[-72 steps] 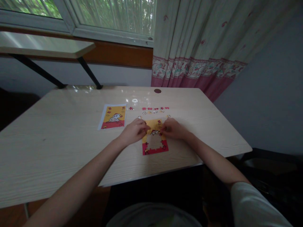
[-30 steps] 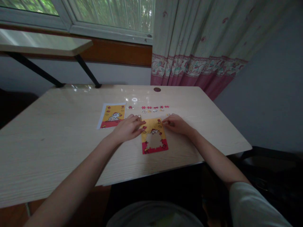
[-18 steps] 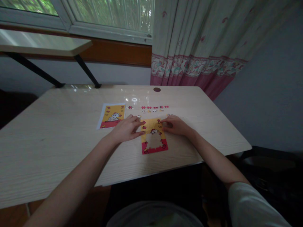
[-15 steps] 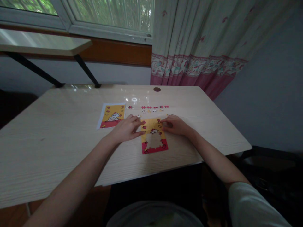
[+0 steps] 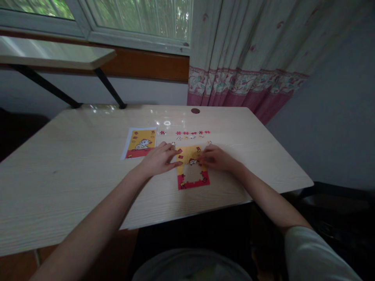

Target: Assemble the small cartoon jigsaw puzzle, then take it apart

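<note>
A partly assembled jigsaw puzzle [image 5: 193, 182] with a yellow top and red bottom border lies on the desk, with an open gap in its lower middle. My left hand [image 5: 160, 158] rests at its left edge, thumb and index finger spread apart and touching the border. On the right side, my right hand [image 5: 216, 157] has its fingers bent and drawn together over the puzzle beside the white bird's head. Whatever those fingertips may hold is hidden. Loose red puzzle pieces [image 5: 186, 133] form a row beyond the puzzle, with a row of white and yellow pieces [image 5: 192, 137] nearer.
A printed reference picture [image 5: 140, 144] of a white bird lies left of the puzzle on the pale wooden desk [image 5: 88, 168]. One red piece [image 5: 162, 132] sits beside it. A raised shelf [image 5: 55, 54] stands at back left; a curtain [image 5: 234, 78] hangs behind.
My right hand has moved slightly down and inward over the puzzle's right side, its fingers drawing closer together. My left hand stays at the left edge. The view has shifted slightly.
</note>
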The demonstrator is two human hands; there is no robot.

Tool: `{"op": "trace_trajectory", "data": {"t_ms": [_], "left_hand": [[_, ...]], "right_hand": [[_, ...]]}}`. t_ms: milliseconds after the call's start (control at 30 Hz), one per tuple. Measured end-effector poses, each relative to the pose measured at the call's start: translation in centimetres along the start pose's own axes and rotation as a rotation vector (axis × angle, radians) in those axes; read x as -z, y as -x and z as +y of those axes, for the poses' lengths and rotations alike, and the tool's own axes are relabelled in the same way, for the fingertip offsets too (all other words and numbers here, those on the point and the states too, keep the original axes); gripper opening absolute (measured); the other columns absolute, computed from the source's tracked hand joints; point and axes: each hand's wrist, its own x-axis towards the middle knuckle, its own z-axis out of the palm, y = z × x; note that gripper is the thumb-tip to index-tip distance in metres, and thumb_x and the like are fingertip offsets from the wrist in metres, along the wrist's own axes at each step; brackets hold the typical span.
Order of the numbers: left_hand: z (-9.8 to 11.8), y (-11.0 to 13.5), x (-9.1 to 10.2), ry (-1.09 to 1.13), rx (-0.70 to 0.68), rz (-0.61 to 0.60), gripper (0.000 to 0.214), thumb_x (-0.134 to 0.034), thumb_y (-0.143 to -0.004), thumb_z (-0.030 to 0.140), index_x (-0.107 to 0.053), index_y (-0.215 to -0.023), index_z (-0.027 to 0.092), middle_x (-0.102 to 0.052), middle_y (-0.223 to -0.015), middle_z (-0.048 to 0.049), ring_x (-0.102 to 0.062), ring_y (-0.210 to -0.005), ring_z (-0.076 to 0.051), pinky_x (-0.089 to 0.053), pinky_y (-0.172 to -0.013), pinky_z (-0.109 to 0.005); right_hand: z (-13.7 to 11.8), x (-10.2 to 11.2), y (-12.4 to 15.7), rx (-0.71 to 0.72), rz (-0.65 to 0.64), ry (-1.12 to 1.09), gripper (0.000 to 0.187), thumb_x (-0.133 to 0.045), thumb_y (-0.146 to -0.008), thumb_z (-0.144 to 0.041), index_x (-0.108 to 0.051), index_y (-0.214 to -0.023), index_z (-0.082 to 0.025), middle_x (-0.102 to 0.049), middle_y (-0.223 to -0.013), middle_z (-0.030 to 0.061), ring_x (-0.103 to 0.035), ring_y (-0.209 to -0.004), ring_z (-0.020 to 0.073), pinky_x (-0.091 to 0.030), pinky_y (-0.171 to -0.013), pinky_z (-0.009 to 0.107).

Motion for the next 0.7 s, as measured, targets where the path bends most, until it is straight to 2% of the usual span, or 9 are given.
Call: {"op": "trace_trajectory", "data": {"t_ms": [100,267,700], "left_hand": [[-0.04,0.05,-0.13,0.000,0.002,0.004,0.047,-0.050,-0.084,0.050,-0.060,-0.114,0.016,-0.055,-0.092,-0.0087,-0.047,-0.089,-0.023,-0.043,-0.078,-0.035],[0.06,0.03,0.00,0.009,-0.007,-0.010,0.047,-0.052,-0.083,0.049,-0.060,-0.114,0.016,-0.055,-0.094,-0.0093,-0.047,-0.091,-0.024,-0.042,-0.080,-0.036],[-0.03,-0.05,-0.31,-0.022,0.010,-0.015,0.046,-0.050,-0.084,0.049,-0.057,-0.117,0.019,-0.054,-0.095,-0.0081,-0.046,-0.091,-0.023,-0.041,-0.081,-0.034]], "right_hand": [[-0.58,-0.14,-0.07,0.025,-0.043,0.044,0.024,-0.052,-0.088,-0.036,-0.068,-0.098,-0.023,-0.060,-0.088,0.0055,-0.052,-0.083,0.0156,-0.038,-0.078,0.030],[-1.02,-0.05,-0.02,0.052,-0.045,0.162,0.025,-0.049,-0.090,-0.036,-0.069,-0.096,-0.021,-0.061,-0.087,0.0067,-0.051,-0.082,0.0168,-0.037,-0.078,0.032],[-0.21,-0.28,0.08,0.043,-0.011,0.184,0.027,-0.052,-0.087,-0.039,-0.067,-0.101,-0.022,-0.061,-0.094,0.0077,-0.053,-0.085,0.0177,-0.038,-0.078,0.032]]}}
